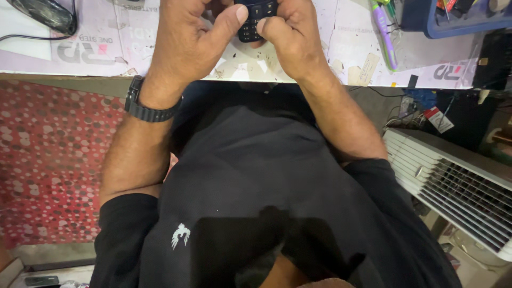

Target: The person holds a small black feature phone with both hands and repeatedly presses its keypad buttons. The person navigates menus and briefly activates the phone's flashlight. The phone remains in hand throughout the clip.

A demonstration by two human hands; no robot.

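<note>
A small dark keypad phone (255, 20) is gripped between both hands just above the edge of the worktable (330, 53). My left hand (186, 42) wraps its left side, thumb lying across the keys. My right hand (290, 34) holds the right side, thumb pressed near the lower keys. The phone's upper part is cut off by the frame's top edge. A dark watch (146, 106) sits on my left wrist. My black shirt fills the lower middle of the view.
A black computer mouse (45, 13) lies at the table's far left. A purple pen-like tool (385, 32) and a blue tray (453, 21) sit at the right. A white slatted appliance (453, 186) stands lower right. Red patterned flooring (48, 160) is on the left.
</note>
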